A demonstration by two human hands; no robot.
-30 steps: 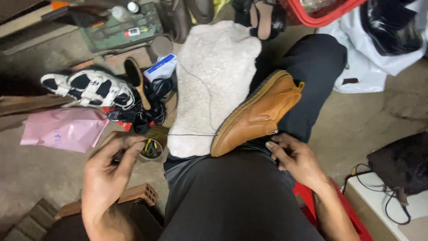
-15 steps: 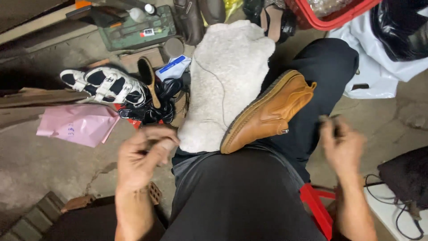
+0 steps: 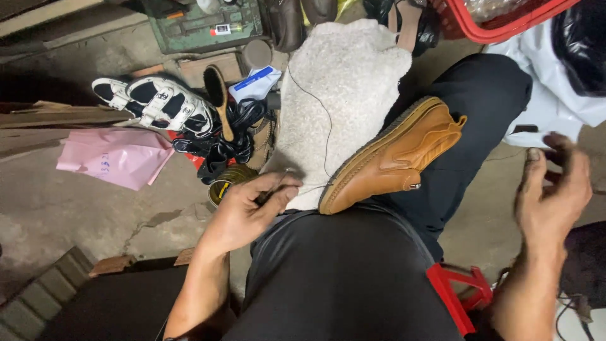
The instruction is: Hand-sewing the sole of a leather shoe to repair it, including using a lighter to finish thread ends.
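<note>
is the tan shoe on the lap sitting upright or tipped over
Tipped: the tan shoe lies on its side across the thigh, its sole edge facing left.

Concrete floor [image 3: 76,215]: pink bag [image 3: 113,164], white sandal [image 3: 151,104], green toolbox [image 3: 202,25].

pink bag [image 3: 117,165], white sandals [image 3: 154,104], red basket [image 3: 505,22]

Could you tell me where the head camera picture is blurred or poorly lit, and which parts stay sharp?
In the head view, the right hand is smeared by motion blur at its fingers; the left hand and the tan shoe on the lap are fairly sharp. Light falls softly on the pale fleece, while the top left corner and the bottom left edge lie in deep shadow. No strong glare shows.
</note>
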